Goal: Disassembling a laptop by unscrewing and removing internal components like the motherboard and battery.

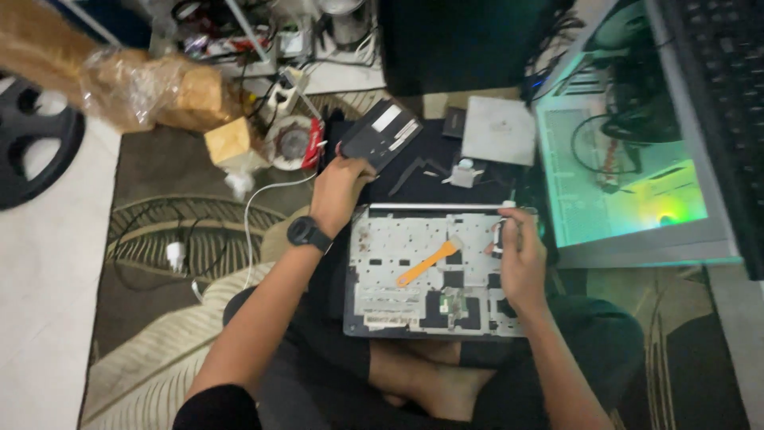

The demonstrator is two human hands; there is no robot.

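Disassembly under way, by the look of it: opened grey laptop chassis (434,275) lying across crossed legs on the patterned carpet (151,239), silver inner frame exposed. Left hand (341,191), black watch at the wrist, reaching past the chassis's far left corner, fingers closed on the near corner of a flat black rectangular drive-like component with a white label (382,133), tilted over the dark mat (434,171). Right hand (521,255) at the chassis's right edge, pinching a small pale part (499,237); too blurred to identify. Orange plastic pry tool (427,263) resting loose and diagonal on the middle of the frame, touched by neither hand. Judged step: parts removal, black component being handled beyond the far edge. Next move calling for a steady grip on that component and a clear spot on the mat, away from the small grey bracket (464,173) nearby.
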